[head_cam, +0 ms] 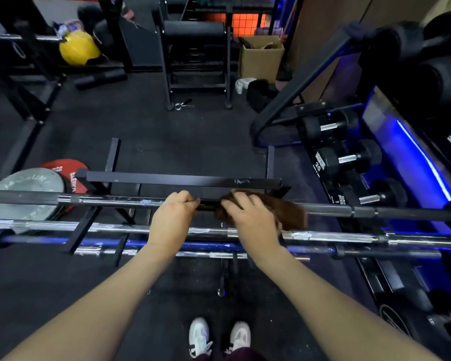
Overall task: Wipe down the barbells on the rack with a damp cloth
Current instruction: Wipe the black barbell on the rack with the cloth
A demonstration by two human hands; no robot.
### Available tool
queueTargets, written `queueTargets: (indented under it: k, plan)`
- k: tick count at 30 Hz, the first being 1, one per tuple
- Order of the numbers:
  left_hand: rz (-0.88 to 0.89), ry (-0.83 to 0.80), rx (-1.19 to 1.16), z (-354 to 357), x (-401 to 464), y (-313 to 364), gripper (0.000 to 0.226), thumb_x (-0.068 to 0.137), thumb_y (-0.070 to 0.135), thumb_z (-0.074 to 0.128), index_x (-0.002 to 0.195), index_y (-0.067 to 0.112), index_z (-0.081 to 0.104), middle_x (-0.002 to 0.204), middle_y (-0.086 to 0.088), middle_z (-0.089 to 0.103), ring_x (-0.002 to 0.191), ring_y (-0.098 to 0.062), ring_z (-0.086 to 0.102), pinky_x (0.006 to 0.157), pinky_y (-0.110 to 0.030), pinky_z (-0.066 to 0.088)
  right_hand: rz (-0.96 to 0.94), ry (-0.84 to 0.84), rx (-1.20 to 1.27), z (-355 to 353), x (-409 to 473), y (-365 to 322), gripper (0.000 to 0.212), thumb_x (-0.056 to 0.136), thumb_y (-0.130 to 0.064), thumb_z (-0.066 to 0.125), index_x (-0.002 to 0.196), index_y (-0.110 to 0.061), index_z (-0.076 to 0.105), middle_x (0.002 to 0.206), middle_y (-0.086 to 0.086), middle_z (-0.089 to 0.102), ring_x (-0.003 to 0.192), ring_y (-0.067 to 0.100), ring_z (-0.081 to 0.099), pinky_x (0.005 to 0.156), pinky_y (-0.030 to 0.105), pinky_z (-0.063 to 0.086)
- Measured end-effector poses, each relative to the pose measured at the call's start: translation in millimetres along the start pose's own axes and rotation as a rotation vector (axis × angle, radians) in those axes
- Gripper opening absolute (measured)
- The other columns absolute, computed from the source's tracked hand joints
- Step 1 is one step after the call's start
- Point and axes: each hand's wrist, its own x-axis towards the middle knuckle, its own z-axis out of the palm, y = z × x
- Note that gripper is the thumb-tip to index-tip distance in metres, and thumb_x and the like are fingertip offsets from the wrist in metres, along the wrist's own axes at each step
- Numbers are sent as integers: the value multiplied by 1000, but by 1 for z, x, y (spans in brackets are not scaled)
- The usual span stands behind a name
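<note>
1. The rack sits mid-frame, several barbells lying across it.
2. Top barbell is being wiped near its middle, so my guess is the job's just started; the lower bars look streaked and untouched.
3. Left hand curls round that bar.
4. Right hand presses the brown cloth over it.

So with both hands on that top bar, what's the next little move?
Probably slide the right hand with the brown cloth rightward along the top barbell, while the left hand steadies it: that stretch lies just past the cloth.
</note>
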Motion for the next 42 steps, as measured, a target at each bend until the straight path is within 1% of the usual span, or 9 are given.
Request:
queueTargets:
  k: [7, 12, 18, 21, 25, 28, 33, 38, 42]
  plan:
    - [-7, -22, -4, 2, 0, -6, 36, 58, -3, 85, 90, 8, 75, 74, -5, 60, 63, -28, 57, 44, -30, 50, -98, -9, -4, -5, -12, 23, 43, 76, -11, 44, 106, -23, 70, 111, 3, 66, 84, 24, 63, 55, 26, 51]
    - [-10, -40, 19, 0, -1, -2, 41, 52, -8, 86, 89, 6, 75, 72, -6, 60, 60, -28, 57, 42, -29, 49, 143, 28, -15, -2, -15, 10, 39, 74, -11, 45, 99, -19, 72, 102, 4, 67, 79, 25, 62, 56, 26, 51]
    - [-65, -123, 27, -10, 3, 0, 33, 78, -3, 66, 108, 9, 70, 93, -11, 60, 86, -31, 55, 67, -38, 50, 26, -72, 106, 5, 14, -20, 35, 78, -21, 44, 98, -26, 72, 100, 0, 67, 73, 23, 62, 45, 26, 48]
    - [-35, -160, -12, -12, 8, -4, 23, 80, 3, 71, 102, 6, 72, 92, -12, 62, 85, -34, 59, 70, -39, 52, 123, -114, 156, 0, -2, 9, 34, 77, -20, 71, 111, -26, 68, 111, 1, 64, 88, 26, 62, 63, 31, 54]
    - [-14, -345, 9, -23, 17, -7, 33, 92, 21, 59, 124, 14, 61, 116, -4, 55, 105, -24, 55, 91, -35, 44, 335, -193, 299, -7, -6, 15, 45, 87, -48, 60, 126, -27, 59, 133, -2, 51, 121, 20, 45, 98, 35, 41]
    - [36, -391, -14, -34, 16, -12, 39, 92, 28, 59, 130, 18, 56, 117, 1, 50, 104, -20, 54, 91, -34, 44, 461, -85, 293, -1, -1, -3, 49, 83, -62, 55, 118, -28, 64, 121, -5, 56, 115, 17, 46, 93, 34, 41]
    - [125, -378, -5, -62, 2, -50, 40, 92, 31, 57, 131, 21, 55, 117, 7, 48, 106, -15, 52, 85, -32, 48, 768, 93, 207, 21, 16, -50, 37, 82, -49, 66, 106, -21, 69, 109, -1, 58, 106, 22, 48, 86, 34, 38]
    - [148, -380, 75, -86, -5, -102, 40, 93, 31, 55, 132, 27, 52, 122, 10, 46, 108, -12, 52, 82, -31, 49, 596, 144, 245, 52, 42, -132, 28, 74, -35, 76, 96, -17, 73, 107, 5, 65, 99, 29, 58, 84, 38, 48]
    - [156, -370, 97, -91, -16, -140, 45, 93, 26, 55, 137, 25, 48, 125, 8, 46, 110, -15, 51, 78, -32, 51, 602, 161, 68, 46, 27, -99, 29, 80, -44, 64, 100, -24, 72, 109, 2, 66, 101, 26, 59, 103, 49, 30]
